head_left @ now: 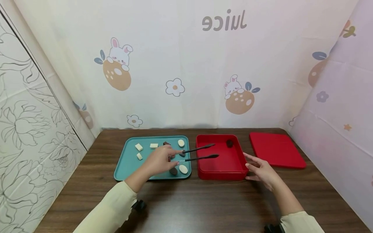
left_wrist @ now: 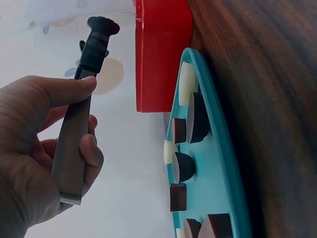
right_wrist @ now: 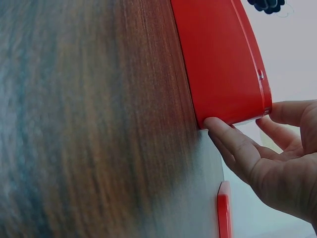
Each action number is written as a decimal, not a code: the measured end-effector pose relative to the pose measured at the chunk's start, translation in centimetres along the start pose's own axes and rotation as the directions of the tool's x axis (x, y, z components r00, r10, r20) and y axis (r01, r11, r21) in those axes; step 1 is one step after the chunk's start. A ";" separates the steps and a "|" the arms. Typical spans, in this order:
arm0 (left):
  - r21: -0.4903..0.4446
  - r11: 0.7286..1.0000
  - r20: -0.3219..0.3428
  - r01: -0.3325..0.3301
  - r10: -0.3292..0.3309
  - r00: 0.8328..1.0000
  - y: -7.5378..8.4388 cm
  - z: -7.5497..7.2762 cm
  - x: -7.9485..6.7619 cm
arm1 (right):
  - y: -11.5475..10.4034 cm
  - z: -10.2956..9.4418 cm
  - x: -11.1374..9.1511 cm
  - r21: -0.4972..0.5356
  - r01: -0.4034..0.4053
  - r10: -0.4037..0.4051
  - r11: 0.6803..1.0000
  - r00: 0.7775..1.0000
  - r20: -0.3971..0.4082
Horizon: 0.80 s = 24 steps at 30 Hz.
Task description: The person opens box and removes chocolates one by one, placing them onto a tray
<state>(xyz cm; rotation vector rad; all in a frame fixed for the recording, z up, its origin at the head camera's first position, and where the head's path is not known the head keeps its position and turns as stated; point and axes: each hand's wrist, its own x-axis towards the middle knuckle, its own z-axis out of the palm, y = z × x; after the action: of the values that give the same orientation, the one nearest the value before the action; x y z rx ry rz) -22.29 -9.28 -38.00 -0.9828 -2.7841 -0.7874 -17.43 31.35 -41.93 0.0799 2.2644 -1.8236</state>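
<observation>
My left hand (head_left: 158,160) holds a pair of tongs (left_wrist: 74,144) by its metal arms, between thumb and fingers. The black tips (head_left: 208,156) stand apart over the red box (head_left: 222,175), with nothing between them. One dark chocolate piece (head_left: 229,143) lies inside that box, near its far right corner. My right hand (head_left: 263,173) touches the right side of the box, its fingertips against the wall and rim. Under and around the left hand is a teal tray (head_left: 128,168) with several pieces, such as a white oval (head_left: 183,169) and a dark one (head_left: 173,171).
A flat red lid (head_left: 276,150) lies on the wooden table (head_left: 192,204) to the right of the box. White blocks (head_left: 139,147) sit toward the tray's left side. Patterned curtains (head_left: 175,106) close off the back and both sides.
</observation>
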 end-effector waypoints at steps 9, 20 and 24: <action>0.086 0.996 0.084 -0.021 0.014 0.996 0.6 0.3 2.5 | 0.0 0.2 -0.1 -0.003 0.007 -0.007 1.000 1.000 0.001; 0.132 0.988 0.114 -0.081 0.066 0.991 1.1 1.3 5.8 | 0.1 0.3 0.0 -0.015 0.002 -0.002 1.000 1.000 -0.011; 0.151 0.986 0.146 -0.065 0.043 0.988 1.3 1.7 7.0 | 0.1 0.3 -0.1 -0.015 -0.011 0.011 1.000 1.000 -0.020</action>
<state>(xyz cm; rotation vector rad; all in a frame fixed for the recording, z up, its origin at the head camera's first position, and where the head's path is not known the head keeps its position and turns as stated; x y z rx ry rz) -26.93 -3.63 -37.18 -1.1217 -2.8700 -0.5019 -17.27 31.12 -42.01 0.1085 2.2866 -1.8080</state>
